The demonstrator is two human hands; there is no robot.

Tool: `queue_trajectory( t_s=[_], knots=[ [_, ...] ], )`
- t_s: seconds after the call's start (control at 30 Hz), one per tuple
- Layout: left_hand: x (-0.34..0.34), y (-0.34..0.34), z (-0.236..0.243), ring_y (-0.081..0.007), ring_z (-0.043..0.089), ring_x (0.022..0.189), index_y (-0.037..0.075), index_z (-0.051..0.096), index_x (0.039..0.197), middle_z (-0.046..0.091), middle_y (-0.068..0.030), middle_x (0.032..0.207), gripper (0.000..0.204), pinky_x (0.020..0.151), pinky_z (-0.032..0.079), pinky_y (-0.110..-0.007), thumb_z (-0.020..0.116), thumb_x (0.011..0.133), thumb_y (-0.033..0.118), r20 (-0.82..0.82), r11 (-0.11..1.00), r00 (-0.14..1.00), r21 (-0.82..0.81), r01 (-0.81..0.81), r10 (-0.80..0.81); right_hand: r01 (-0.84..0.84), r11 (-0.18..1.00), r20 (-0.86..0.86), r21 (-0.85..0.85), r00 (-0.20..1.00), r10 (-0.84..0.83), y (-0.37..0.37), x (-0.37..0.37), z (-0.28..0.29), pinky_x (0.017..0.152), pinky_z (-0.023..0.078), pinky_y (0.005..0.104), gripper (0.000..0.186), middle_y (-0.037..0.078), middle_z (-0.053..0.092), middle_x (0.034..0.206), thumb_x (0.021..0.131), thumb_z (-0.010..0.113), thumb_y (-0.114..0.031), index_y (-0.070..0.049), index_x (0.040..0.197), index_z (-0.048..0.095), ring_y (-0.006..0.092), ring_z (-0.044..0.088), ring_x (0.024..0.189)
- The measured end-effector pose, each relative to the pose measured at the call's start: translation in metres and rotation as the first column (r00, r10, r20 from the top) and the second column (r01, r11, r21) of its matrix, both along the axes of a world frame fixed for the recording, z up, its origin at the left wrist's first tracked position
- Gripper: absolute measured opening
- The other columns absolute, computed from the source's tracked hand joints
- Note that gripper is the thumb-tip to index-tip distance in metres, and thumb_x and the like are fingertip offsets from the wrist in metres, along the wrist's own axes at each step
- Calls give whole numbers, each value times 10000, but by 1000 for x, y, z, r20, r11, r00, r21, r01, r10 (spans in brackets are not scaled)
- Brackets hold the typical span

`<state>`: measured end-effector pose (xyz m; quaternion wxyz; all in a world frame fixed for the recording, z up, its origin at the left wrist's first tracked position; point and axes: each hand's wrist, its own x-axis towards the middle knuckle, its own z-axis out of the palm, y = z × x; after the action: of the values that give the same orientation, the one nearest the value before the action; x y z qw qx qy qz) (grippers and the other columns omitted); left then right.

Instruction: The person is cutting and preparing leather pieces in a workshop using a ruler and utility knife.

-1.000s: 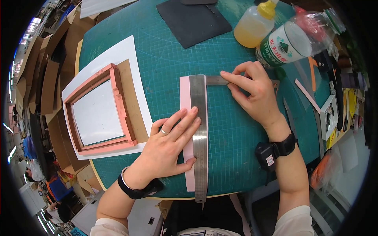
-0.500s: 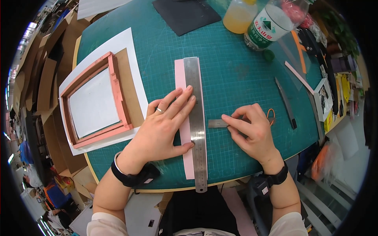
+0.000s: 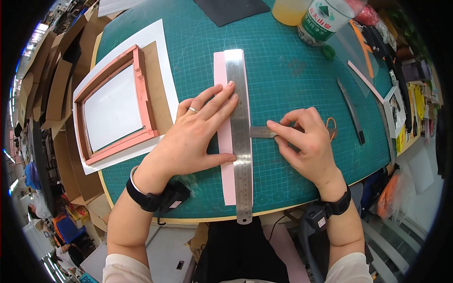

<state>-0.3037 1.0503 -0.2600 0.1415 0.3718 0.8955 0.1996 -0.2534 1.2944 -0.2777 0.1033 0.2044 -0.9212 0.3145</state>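
Observation:
A long steel ruler (image 3: 241,174) lies lengthwise over a pink strip (image 3: 228,186) on the green cutting mat (image 3: 288,188). My left hand (image 3: 188,139) is spread flat across them, fingertips and thumb on the ruler's left part, fingers apart. In my right hand (image 3: 306,141) a short steel ruler (image 3: 259,132) is pinched between thumb and fingers. Its free end points left and meets the strip's right edge beside the long ruler. An orange loop (image 3: 333,125) shows at its other end, behind my hand.
At left a pink frame (image 3: 148,115) rests on brown board and white sheet. A utility knife (image 3: 351,113) lies right of my right hand. Farther right are a pink sliver (image 3: 365,81) and a white box (image 3: 394,113). Bottles (image 3: 321,23) and a black sheet (image 3: 231,9) sit at the far side.
The view has shifted, so the mat and its things appear higher. The short ruler has moved left, its end now against the strip's edge. My left hand stays pressed on the long ruler.

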Motion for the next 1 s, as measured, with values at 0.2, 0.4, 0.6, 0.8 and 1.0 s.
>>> queue_trajectory(
  t_s=[0.2, 0.4, 0.6, 0.8, 1.0],
  knots=[
    [1, 0, 1, -297, 241, 1379, 78, 340, 1414, 259, -105, 1507, 977, 1107, 194, -429, 799, 593, 343, 9, 998, 999, 53, -32, 31, 1, 1000, -41, 16, 999, 0, -1, 0, 0, 663, 441, 334, 292, 32, 548, 860, 672, 698, -30, -102, 955, 701, 211, 513, 762],
    [-1, 1, -1, -303, 263, 1367, 93, 400, 1368, 289, -95, 1485, 928, 1103, 208, -436, 815, 584, 365, 21, 995, 999, 92, -40, 38, 9, 999, -67, 45, 998, -6, 1, -1, -4, 658, 433, 336, 296, 26, 532, 843, 667, 702, -36, -109, 953, 699, 205, 511, 757],
    [-1, 0, 0, -304, 266, 1365, 89, 407, 1364, 317, -93, 1460, 929, 1095, 226, -436, 820, 590, 394, -12, 995, 1000, 93, -20, 21, 3, 999, -84, 43, 996, 1, 0, 0, -3, 656, 429, 337, 305, 23, 531, 838, 670, 697, -31, -108, 965, 692, 203, 507, 751],
    [2, -9, -7, -324, 245, 1378, 73, 311, 1414, 286, -153, 1469, 1000, 1097, 223, -466, 808, 619, 422, -8, 978, 1000, 210, -6, 8, 99, 991, 19, -91, 995, -97, 3, 0, -3, 662, 428, 328, 329, 52, 539, 839, 674, 713, -64, -72, 1001, 669, 221, 494, 778],
    [17, -13, 15, -308, 201, 1402, 68, 265, 1443, 233, -148, 1504, 1047, 1122, 165, -485, 732, 649, 564, -26, 996, 996, -39, 81, -82, 45, 998, 107, 51, 993, -50, -4, -4, 13, 699, 409, 344, 407, 47, 504, 825, 663, 756, -163, -76, 1046, 650, 219, 475, 787]
  ],
)
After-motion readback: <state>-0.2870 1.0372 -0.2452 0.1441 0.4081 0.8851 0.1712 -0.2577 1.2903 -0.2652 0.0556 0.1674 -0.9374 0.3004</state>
